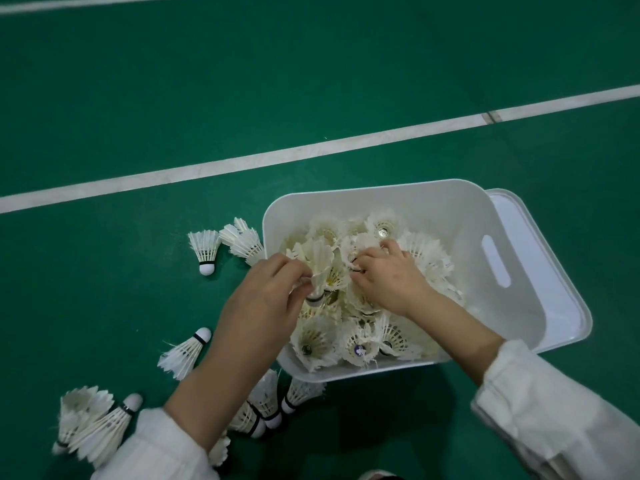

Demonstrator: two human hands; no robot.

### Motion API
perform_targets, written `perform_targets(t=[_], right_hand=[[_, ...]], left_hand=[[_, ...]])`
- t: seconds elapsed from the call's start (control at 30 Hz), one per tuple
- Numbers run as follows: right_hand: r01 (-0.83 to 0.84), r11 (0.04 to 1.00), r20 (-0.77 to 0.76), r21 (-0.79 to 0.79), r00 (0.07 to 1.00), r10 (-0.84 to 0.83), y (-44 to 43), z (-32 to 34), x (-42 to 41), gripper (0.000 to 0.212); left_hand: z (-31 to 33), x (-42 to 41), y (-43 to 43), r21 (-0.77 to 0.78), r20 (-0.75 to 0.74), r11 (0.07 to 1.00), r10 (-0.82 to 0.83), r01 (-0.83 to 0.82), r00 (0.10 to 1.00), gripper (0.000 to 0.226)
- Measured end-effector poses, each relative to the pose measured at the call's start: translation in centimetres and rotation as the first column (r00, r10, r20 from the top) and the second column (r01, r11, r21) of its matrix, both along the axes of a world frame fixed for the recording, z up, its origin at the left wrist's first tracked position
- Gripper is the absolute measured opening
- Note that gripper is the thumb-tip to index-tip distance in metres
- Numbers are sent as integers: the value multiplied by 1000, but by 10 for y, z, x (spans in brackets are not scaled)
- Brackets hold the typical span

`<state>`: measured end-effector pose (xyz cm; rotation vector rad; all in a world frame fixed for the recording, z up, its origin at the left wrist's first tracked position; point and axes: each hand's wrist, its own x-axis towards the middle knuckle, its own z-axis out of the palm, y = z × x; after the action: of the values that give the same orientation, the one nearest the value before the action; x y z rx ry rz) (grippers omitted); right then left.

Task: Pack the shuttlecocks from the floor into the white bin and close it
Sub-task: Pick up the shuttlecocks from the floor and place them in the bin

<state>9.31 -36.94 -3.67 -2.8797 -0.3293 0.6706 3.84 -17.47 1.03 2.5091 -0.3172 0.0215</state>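
White sleeves (554, 427) frame my view from below; the left hand (263, 299) pinches a shuttlecock (320, 268) just above its black-banded cork, feathers up, over the left part of the white bin (381, 192); the right hand (388, 275) lies on the pile (422, 258) inside with fingers curled down, and I cannot tell if it grips anything; one cork in the bin bears a purple sticker (360, 349), too small to read; loose shuttlecocks (206, 249) lie on the green floor (311, 81) left of the bin and below it; the lid (540, 244) lies at the bin's right side, partly hidden.
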Motion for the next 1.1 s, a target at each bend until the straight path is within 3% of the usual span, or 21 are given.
perform_targets(t=[0.17, 0.3, 0.47, 0.57, 0.63, 0.7, 0.8, 0.9, 0.97, 1.1], right_hand=[[40, 995, 144, 95, 988, -53, 1, 5, -10, 28], [-16, 999, 275, 50, 961, 2, 0, 1, -9, 19], [0, 999, 260, 44, 966, -11, -7, 0, -9, 24], [-48, 955, 344, 293, 937, -58, -11, 18, -17, 32], [-118, 873, 271, 474, 962, -17, -13, 35, -26, 44], [-139, 842, 205, 521, 978, 35, -17, 48, -33, 58], [-196, 833, 305, 517, 952, 35, -28, 60, -34, 61], [-286, 857, 377, 429, 919, 118, -35, 65, -29, 26], [-212, 919, 368, 333, 926, 80, -45, 66, -24, 12], [-7, 968, 421, 251, 901, -102, -61, 56, -15, 17]], left_hand=[[-2, 1, -2, 7, 17, 999, -33, 33, 999, 5], [-3, 1, -4, 8, 14, 1000, -30, 29, 999, 5], [-6, 2, -9, 10, 12, 999, -37, 37, 999, 5], [-7, 3, -14, 17, 12, 998, -59, 59, 998, 4], [-7, 3, -19, 4, 8, 997, -78, 78, 997, 4], [-2, 5, -25, -37, 10, 995, -91, 92, 996, 5], [7, 10, -34, -74, 19, 980, -186, 187, 982, 4], [21, 21, -42, -31, 13, 948, -317, 317, 948, 8], [34, 32, -40, -18, -13, 941, -337, 337, 941, 18], [60, 52, -9, 55, -17, 958, -280, 281, 960, 26]])
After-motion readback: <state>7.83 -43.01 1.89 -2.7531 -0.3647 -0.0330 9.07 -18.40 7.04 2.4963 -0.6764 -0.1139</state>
